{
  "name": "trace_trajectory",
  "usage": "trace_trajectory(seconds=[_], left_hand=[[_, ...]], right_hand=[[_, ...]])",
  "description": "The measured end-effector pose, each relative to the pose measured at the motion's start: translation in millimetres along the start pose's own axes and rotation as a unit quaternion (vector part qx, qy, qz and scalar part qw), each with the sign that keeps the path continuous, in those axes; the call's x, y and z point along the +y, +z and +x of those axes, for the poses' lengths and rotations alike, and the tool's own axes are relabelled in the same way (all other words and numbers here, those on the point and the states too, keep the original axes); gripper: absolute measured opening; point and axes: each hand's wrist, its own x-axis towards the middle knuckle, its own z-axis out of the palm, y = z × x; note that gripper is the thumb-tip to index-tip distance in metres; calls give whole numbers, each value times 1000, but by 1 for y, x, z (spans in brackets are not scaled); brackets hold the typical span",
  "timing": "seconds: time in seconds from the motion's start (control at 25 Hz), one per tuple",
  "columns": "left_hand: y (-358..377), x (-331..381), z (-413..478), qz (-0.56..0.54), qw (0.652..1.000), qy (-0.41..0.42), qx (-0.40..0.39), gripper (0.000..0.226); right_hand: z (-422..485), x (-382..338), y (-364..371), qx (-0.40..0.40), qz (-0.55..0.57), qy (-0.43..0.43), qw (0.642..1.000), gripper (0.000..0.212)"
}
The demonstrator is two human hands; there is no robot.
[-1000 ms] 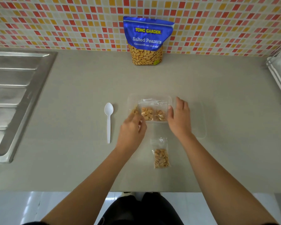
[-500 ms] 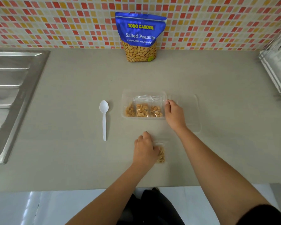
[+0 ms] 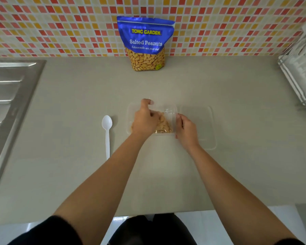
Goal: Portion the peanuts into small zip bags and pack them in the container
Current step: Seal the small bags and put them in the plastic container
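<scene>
A clear plastic container (image 3: 173, 107) sits mid-counter with small zip bags of peanuts (image 3: 164, 125) inside. My left hand (image 3: 145, 119) is over the container's left half, its fingers curled around a small zip bag of peanuts that it holds in the container. My right hand (image 3: 185, 129) grips the container's right front edge. The clear lid (image 3: 201, 126) lies flat just right of the container. A blue bag of salted peanuts (image 3: 145, 44) stands upright against the tiled wall. A white plastic spoon (image 3: 107, 135) lies to the left of the container.
A steel sink drainboard (image 3: 9, 103) takes up the left side of the counter. A wire rack with white items (image 3: 300, 75) stands at the right edge. The counter's front edge runs below my forearms.
My left hand picked up the zip bag that lay near the front edge and carried it into the container. My right hand stayed at the container's right edge.
</scene>
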Motion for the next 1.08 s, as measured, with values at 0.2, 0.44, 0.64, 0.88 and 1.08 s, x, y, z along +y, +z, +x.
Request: trace_trajectory(seconds=[0.2, 0.44, 0.64, 0.88, 1.08], left_hand=[[27, -2, 4, 122, 991, 58, -10, 47], [31, -25, 3, 303, 941, 149, 16, 26], [27, -24, -3, 336, 918, 206, 44, 32], [-16, -27, -9, 327, 935, 28, 134, 48], [-26, -29, -9, 320, 938, -38, 127, 41]], right_hand=[[0, 0, 1, 7, -9, 1, 1000, 38], [1, 1, 1, 12, -23, -21, 999, 32], [-3, -3, -5, 38, -41, -28, 998, 29], [-24, 14, -34, 92, -173, 228, 954, 77], [-32, 16, -38, 119, -190, 274, 935, 95]])
